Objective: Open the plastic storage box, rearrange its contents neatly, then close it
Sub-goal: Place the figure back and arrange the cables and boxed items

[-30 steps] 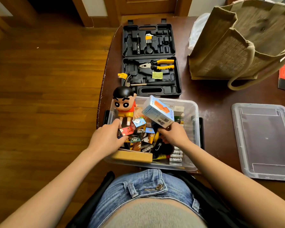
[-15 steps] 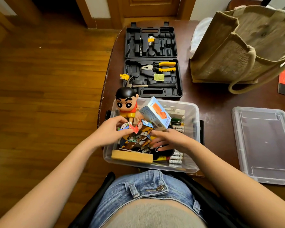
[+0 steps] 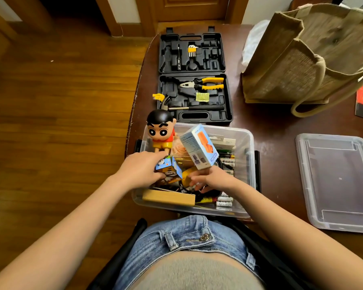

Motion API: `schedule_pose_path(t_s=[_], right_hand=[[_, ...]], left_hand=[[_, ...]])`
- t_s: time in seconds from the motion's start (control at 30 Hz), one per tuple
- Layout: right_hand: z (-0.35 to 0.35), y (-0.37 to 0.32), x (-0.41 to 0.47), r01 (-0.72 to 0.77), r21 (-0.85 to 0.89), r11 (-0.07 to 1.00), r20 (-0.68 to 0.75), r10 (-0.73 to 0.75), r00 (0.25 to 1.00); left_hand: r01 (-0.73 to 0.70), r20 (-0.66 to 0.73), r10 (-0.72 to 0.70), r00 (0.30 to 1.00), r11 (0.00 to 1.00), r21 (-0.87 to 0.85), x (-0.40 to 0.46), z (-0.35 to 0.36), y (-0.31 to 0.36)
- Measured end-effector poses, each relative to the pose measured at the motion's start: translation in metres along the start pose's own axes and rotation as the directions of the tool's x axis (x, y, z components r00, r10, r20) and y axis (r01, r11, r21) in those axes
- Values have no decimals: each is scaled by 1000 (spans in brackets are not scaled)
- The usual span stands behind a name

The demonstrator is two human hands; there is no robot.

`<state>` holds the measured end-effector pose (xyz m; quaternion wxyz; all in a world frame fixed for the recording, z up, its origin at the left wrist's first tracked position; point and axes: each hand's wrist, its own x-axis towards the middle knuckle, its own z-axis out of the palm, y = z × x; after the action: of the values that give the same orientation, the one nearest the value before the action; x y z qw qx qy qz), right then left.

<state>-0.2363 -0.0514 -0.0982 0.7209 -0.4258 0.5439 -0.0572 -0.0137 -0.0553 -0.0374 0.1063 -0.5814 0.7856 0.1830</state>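
- Head view: the clear plastic storage box (image 3: 247,143) sits open at the table's near edge, its clear lid (image 3: 340,183) well apart to the right.
- Left hand (image 3: 140,170) grips a small printed cube (image 3: 169,169); right hand (image 3: 213,178) rests with loosely spread fingers among the clutter.
- Tilted blue-and-white carton (image 3: 199,146) and cartoon figurine (image 3: 160,132) stand proud; a nudge could topple either out.

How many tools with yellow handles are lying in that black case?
2: the pliers in the near half of the open tool case, and the hex key set in the far half. Others may be hidden in the moulded slots.
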Motion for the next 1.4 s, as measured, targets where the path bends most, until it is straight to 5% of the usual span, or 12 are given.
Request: schedule_pose_path(t_s=[0.1,0.2,0.4,0.63,0.8,0.97,1.17,1.4], right_hand=[[-3,5,2,20,-437,899,-96,-68,993],[1,10,9,14,-790,612,-106,-159,982],[12,20,19,-31,-947,318,-113,-242,964],[15,21,22,39,-964,262,-39,-285,958],[7,4,-1,77,-961,266,-9,-308,951],[-23,-13,-37,-104,-969,224,-146,-178,973],[-41,-20,-53,-243,-929,279,-303,-198,932],[-43,-31,-24,-363,-904,226,-413,-238,879]], left_hand=[[-6,39,3,999,996,90,-2,-7,-3],[-14,69,1,998,984,179,0,-5,7],[100,109,-120,987,981,167,6,6,16],[66,-192,-80,978,995,-79,1,-4,27],[4,-168,-55,984,957,-290,10,-14,48],[-37,-188,-26,982,945,-324,32,-15,69],[-319,-355,226,907,920,-230,51,-21,95],[-208,-184,182,966,968,-137,84,-15,98]])
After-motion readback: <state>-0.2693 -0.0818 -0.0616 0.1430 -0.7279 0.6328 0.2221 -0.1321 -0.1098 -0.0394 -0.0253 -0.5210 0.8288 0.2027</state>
